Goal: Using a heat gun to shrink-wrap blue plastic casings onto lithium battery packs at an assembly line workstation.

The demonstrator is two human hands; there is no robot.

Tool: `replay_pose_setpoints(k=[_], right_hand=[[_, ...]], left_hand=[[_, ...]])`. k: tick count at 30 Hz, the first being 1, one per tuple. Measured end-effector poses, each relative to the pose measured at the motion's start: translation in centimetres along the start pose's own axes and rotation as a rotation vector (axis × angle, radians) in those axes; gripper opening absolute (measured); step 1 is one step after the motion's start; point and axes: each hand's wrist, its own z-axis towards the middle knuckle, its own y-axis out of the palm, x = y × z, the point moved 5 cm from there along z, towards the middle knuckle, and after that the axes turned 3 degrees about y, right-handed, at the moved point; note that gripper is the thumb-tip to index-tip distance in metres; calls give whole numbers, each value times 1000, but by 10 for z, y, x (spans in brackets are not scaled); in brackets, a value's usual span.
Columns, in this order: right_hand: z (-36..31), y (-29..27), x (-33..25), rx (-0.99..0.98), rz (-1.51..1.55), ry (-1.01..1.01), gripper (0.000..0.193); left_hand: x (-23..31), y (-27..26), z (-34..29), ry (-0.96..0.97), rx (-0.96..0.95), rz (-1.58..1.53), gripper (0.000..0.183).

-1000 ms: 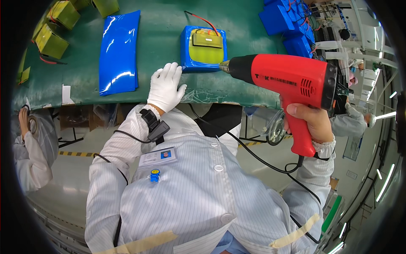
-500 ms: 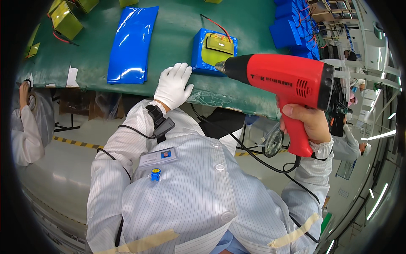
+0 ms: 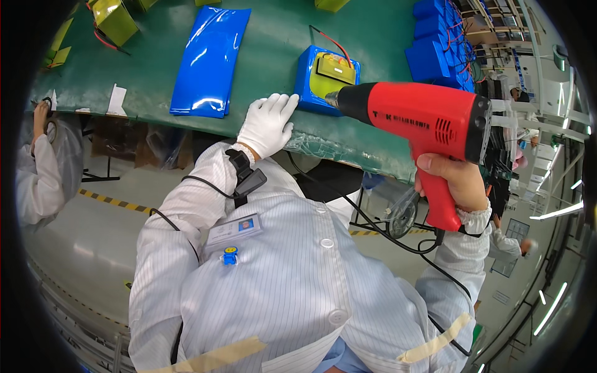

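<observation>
Your right hand (image 3: 453, 181), bare, is clenched around the grip of the red heat gun (image 3: 418, 124), whose dark nozzle points at the blue-wrapped battery pack (image 3: 324, 79) and ends just short of its near edge. The pack lies flat on the green table (image 3: 273, 37), yellow top panel up, with red and black wires rising from its far side. Your left hand (image 3: 268, 124), in a white glove, rests palm down on the table's near edge with fingers (image 3: 283, 104) released and spread; the pack sits just beyond and right of those fingertips, nearly touching. A flat blue sleeve (image 3: 210, 61) lies left of the pack, well apart from it.
</observation>
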Motion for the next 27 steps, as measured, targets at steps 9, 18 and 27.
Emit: replay_pose_setpoints(k=[9, 18, 27], right_hand=[[9, 6, -25, -2, -28, -66, 41], [37, 13, -68, -24, -64, -194, 37], [52, 6, -78, -24, -78, -183, 40]], left_hand=[[-1, 0, -1, 2, -6, -53, 65], [0, 0, 2, 6, -22, -59, 65], [0, 1, -1, -25, -68, -45, 65]])
